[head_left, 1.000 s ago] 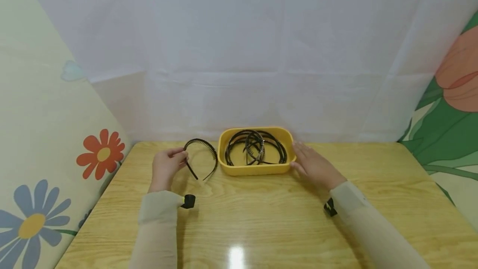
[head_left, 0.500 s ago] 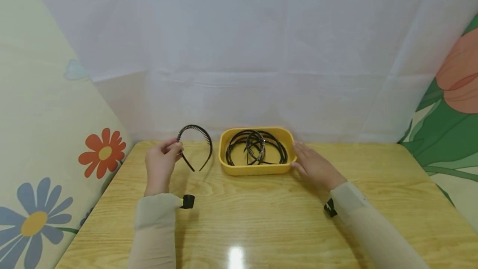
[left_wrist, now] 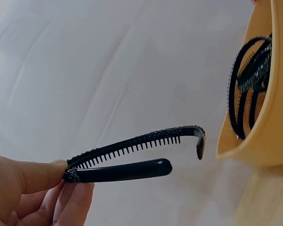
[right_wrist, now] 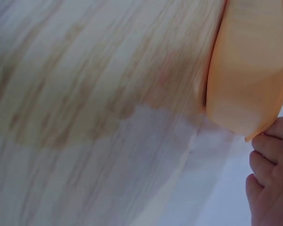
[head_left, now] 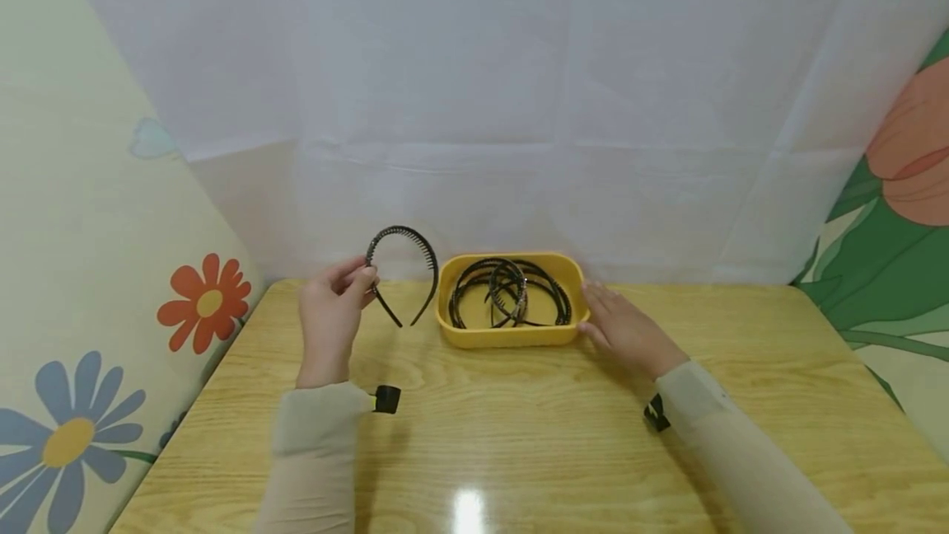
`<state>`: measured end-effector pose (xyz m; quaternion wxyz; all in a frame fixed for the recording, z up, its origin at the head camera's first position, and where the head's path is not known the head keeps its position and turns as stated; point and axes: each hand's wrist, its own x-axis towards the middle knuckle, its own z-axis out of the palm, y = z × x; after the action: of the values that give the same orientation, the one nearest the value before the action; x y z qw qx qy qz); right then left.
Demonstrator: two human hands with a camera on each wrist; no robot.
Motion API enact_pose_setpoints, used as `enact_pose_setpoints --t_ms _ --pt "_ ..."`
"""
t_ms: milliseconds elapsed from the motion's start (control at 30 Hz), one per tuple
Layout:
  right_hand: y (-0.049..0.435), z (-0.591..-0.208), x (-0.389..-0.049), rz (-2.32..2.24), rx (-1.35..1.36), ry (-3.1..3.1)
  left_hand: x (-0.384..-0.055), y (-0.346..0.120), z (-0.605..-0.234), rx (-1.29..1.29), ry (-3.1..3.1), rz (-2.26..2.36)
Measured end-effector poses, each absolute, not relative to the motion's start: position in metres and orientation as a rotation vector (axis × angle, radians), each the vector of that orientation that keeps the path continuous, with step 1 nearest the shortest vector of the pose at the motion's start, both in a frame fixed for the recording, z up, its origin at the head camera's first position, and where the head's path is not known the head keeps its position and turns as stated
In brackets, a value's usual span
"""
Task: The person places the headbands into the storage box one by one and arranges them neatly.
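Observation:
My left hand [head_left: 329,324] pinches one side of a black toothed headband [head_left: 436,269] between thumb and fingers. The headband is upright in the head view, its two ends pointing down, left of a yellow basket [head_left: 511,338]. In the left wrist view the teeth along the inside of the headband [left_wrist: 127,171] show clearly, with a sparkly outer surface. Several more black headbands [head_left: 556,291] lie overlapping inside the basket. My right hand [head_left: 626,328] rests with extended fingers against the basket's right end; in the right wrist view its fingertips are right at the rim.
The basket stands near the back edge of a wood-grain table [head_left: 474,427], in front of a hanging white cloth [head_left: 445,105]. Floral-patterned panels [head_left: 74,229] flank the table. A small black device [head_left: 386,399] is worn at the left wrist.
The left hand has raised the headband from near the tabletop, moving first slightly left, then back right toward the basket. The right hand and the basket have stayed in nearly the same place.

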<state>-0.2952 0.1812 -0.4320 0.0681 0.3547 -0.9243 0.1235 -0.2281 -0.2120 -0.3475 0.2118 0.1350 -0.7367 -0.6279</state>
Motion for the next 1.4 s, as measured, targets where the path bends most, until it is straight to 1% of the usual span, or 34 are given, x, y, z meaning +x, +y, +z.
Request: enact_pose_setpoints --t_ms 300,667,1133,1400 --pt "0.181 -0.432 -0.295 0.363 1.056 -2.816 -0.234 -0.185 -0.352 0.259 -2.0 -1.842" --pt "0.179 -0.435 -0.297 0.374 1.068 -2.793 -0.243 -0.16 -0.364 0.202 -1.917 -2.062" --pt "0.179 -0.436 -0.298 0.36 1.065 -2.771 -0.262 -0.133 -0.387 0.235 -1.794 -2.257" --pt "0.18 -0.436 -0.297 0.37 1.049 -2.789 -0.27 -0.112 -0.391 0.245 -1.855 -2.242"
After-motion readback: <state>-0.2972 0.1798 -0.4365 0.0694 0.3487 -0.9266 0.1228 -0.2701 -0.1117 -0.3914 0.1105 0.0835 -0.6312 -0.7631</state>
